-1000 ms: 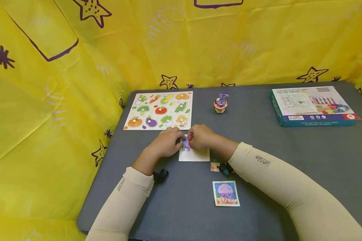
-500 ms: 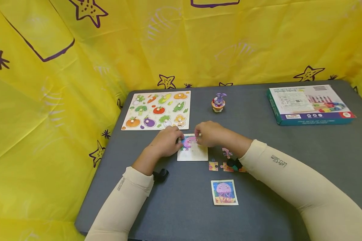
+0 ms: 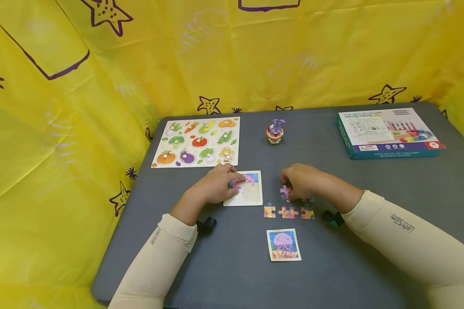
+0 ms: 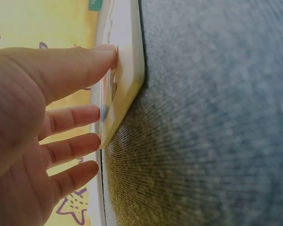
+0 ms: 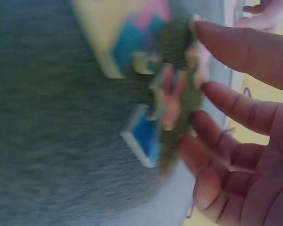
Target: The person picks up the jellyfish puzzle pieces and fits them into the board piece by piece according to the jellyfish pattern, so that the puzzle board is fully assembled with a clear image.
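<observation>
Pink puzzle piece (image 3: 284, 192) sits at the tip of the right hand's grip (image 3: 300, 181)

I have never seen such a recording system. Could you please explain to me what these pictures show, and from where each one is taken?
There is no machine here: a person in cream sleeves works with bare hands. The wide picture comes from a camera worn on the head, looking forward and down. The two close ones come from cameras on the wrists, one for each hand.

On the grey table lie a partly filled puzzle tray, a row of three coral-patterned puzzle pieces and a jellyfish picture card. Farther back are a vegetable puzzle board, a purple rabbit figurine and a teal-edged box.

The left hand touches the tray. The right hand seems to pinch a pink puzzle piece, though its close picture is blurred.
</observation>
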`<state>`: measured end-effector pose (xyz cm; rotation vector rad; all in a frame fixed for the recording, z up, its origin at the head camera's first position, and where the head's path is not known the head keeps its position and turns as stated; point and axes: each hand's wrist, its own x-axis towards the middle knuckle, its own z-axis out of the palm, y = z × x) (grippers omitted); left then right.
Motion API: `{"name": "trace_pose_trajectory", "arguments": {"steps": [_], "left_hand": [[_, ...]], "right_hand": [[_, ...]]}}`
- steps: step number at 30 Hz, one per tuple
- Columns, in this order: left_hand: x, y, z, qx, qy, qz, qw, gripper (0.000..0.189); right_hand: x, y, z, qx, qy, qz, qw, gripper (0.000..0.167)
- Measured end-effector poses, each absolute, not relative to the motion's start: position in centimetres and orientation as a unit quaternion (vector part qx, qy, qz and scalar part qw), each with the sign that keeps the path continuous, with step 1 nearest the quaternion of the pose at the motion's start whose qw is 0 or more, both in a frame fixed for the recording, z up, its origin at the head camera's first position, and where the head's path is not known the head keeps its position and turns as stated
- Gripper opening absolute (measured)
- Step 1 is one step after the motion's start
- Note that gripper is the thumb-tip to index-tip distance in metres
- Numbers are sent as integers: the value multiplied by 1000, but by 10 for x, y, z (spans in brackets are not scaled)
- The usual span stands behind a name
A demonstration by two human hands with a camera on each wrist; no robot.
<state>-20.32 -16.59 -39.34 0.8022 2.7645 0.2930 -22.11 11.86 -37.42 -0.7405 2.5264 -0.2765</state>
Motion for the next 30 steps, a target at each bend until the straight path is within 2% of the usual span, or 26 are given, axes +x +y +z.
{"name": "trace_pose_trajectory", "arguments": {"steps": [10, 20, 30], "left_hand": [[-204, -168, -393, 273, 947, 112, 127, 37], [-200, -162, -395, 247, 961, 88, 93, 32], [-199, -162, -396, 230, 965, 88, 92, 27]], "right_hand": [[-222, 123, -384, -259, 917, -189, 235, 26], [-233, 106, -382, -245, 904, -278, 212, 12], [-241, 58, -384, -200, 878, -358, 249, 14]]}}
